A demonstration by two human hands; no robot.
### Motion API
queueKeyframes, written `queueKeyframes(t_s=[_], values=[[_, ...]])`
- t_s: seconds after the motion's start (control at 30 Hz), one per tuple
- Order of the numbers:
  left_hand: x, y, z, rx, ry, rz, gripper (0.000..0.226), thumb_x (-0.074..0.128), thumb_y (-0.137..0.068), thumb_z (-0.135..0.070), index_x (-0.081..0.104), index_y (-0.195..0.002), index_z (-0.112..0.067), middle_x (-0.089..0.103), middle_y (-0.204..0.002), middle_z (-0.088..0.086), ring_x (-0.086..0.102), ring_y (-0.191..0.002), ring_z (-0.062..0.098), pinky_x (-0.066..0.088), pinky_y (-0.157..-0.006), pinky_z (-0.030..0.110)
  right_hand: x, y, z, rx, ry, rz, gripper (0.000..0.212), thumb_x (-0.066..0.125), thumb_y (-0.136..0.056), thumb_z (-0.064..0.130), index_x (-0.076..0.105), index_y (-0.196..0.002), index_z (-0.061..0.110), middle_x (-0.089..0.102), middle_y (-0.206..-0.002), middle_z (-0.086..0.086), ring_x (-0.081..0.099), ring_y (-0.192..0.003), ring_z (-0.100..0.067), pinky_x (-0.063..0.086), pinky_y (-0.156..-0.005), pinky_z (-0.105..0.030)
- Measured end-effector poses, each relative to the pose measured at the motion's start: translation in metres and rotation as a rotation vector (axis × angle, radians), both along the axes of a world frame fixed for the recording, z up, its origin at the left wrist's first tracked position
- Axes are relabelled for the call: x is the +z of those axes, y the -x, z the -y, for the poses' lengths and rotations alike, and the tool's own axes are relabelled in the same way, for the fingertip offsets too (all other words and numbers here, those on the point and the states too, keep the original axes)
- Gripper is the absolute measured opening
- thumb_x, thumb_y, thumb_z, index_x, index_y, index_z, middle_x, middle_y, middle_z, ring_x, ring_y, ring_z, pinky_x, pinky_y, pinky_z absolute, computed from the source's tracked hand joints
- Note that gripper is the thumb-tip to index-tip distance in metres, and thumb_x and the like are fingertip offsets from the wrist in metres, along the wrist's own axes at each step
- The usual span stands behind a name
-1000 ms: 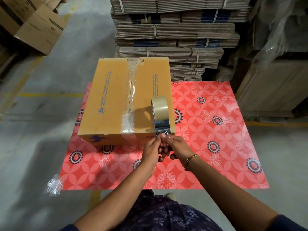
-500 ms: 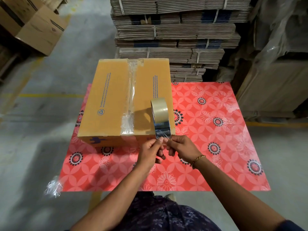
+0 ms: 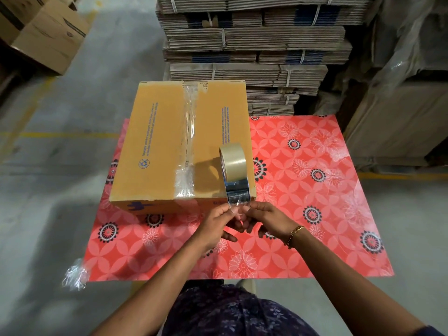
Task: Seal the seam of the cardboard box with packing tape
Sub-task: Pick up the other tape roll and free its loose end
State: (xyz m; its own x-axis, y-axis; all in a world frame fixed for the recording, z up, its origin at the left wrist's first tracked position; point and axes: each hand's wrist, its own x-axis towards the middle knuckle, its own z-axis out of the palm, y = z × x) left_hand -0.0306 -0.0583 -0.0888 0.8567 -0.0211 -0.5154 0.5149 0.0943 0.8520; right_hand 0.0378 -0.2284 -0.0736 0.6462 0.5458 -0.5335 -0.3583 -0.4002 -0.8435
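Note:
A closed tan cardboard box [image 3: 155, 146] lies on a red flowered mat [image 3: 315, 202]. Clear tape, wrinkled at the near end, runs along its centre seam [image 3: 188, 132]. A roll of packing tape [image 3: 233, 161] stands on edge at the box's near right corner. A short clear strip [image 3: 238, 198] hangs from the roll over the box's front edge. My left hand [image 3: 215, 226] and my right hand [image 3: 268, 219] pinch the strip's free end between thumb and fingers, just in front of the box.
Bundled flat cardboard stacks [image 3: 254, 44] rise right behind the box. Wrapped pallets [image 3: 400, 117] stand at the right, loose boxes [image 3: 43, 37] at the far left. A crumpled scrap of tape [image 3: 74, 277] lies at the mat's near left corner on the concrete floor.
Both hands rose a little toward the box's front edge, and their fingertips moved slightly apart across the strip's end. The roll and box stayed put.

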Motion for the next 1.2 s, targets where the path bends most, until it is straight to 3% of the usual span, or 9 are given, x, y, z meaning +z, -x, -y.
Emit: queueKeyframes(t_s=[0.23,0.37,0.5,0.6,0.67,0.77,0.87,1.07,1.2], values=[[-0.024,0.006,-0.001,0.069,-0.373,0.112,0.040,0.057,-0.098,-0.046,0.065,-0.082,-0.009,0.069,-0.066,0.001,0.070,-0.061,0.018,0.057,-0.051,0.038,-0.016,0.009,-0.003,-0.175,0.139,0.196,0.041,0.059,-0.098,0.034,0.068,-0.081,-0.002,0.069,-0.064,-0.007,0.060,-0.052,-0.010,0.041,-0.046,-0.014],[-0.044,0.011,-0.015,0.034,-0.747,0.272,0.068,0.040,-0.092,-0.075,0.060,-0.071,-0.014,0.065,-0.055,0.001,0.060,-0.045,0.017,0.046,-0.041,0.041,-0.033,0.009,0.007,-0.204,0.282,0.324,0.040,0.055,-0.098,0.043,0.067,-0.073,0.014,0.071,-0.062,-0.001,0.062,-0.051,-0.011,0.051,-0.052,-0.031],[-0.021,0.008,-0.028,0.096,-0.913,0.461,0.045,0.050,-0.098,-0.053,0.057,-0.068,-0.020,0.050,-0.049,-0.009,0.047,-0.042,0.008,0.032,-0.040,0.027,-0.022,0.002,0.015,-0.351,0.266,0.395,0.023,0.060,-0.097,0.031,0.065,-0.079,0.018,0.073,-0.071,-0.002,0.068,-0.060,-0.016,0.050,-0.053,-0.031],[0.006,-0.005,-0.034,0.221,-0.710,0.492,0.025,0.055,-0.096,-0.044,0.067,-0.095,-0.022,0.067,-0.078,-0.014,0.065,-0.069,0.005,0.045,-0.053,0.016,-0.004,-0.013,0.004,-0.432,0.148,0.411,0.006,0.060,-0.095,0.022,0.065,-0.098,0.023,0.073,-0.090,0.002,0.070,-0.078,-0.016,0.053,-0.063,-0.032],[0.017,-0.023,-0.033,0.240,-0.476,0.361,0.034,0.053,-0.093,-0.052,0.065,-0.114,-0.029,0.071,-0.101,-0.013,0.067,-0.090,-0.001,0.053,-0.073,0.016,0.005,-0.022,-0.009,-0.395,0.121,0.435,0.023,0.059,-0.090,0.027,0.063,-0.113,0.027,0.071,-0.104,0.007,0.067,-0.086,-0.014,0.055,-0.070,-0.035],[0.016,-0.049,-0.025,0.273,-0.143,0.169,0.040,0.052,-0.087,-0.061,0.067,-0.118,-0.040,0.072,-0.119,-0.010,0.067,-0.112,0.013,0.052,-0.100,0.045,0.013,-0.030,-0.031,-0.285,0.147,0.471,0.046,0.059,-0.083,0.033,0.058,-0.128,0.023,0.064,-0.118,0.004,0.062,-0.097,-0.014,0.055,-0.083,-0.039],[0.014,-0.068,-0.021,0.278,-0.005,0.096,0.040,0.053,-0.085,-0.060,0.071,-0.114,-0.039,0.073,-0.121,-0.003,0.068,-0.113,0.025,0.049,-0.101,0.059,0.013,-0.033,-0.044,-0.193,0.275,0.567,0.062,0.063,-0.077,0.040,0.053,-0.134,0.017,0.056,-0.118,-0.001,0.052,-0.108,-0.018,0.045,-0.092,-0.037],[0.025,-0.100,0.007,0.113,0.042,0.207,0.021,0.063,-0.072,-0.046,0.079,-0.082,-0.038,0.068,-0.097,-0.013,0.066,-0.091,0.008,0.051,-0.082,0.031,0.003,-0.041,-0.035,-0.389,0.434,0.698,0.069,0.076,-0.066,0.047,0.053,-0.122,0.012,0.057,-0.109,-0.005,0.054,-0.102,-0.025,0.048,-0.085,-0.044],[0.027,-0.130,0.029,-0.096,0.000,0.156,0.059,0.060,-0.067,-0.057,0.073,-0.117,-0.029,0.066,-0.128,0.004,0.062,-0.116,0.015,0.047,-0.105,0.042,0.008,-0.058,0.005,-0.698,0.183,0.395,0.056,0.081,-0.069,0.008,0.047,-0.113,0.015,0.063,-0.096,-0.008,0.068,-0.076,-0.007,0.059,-0.056,-0.038]])
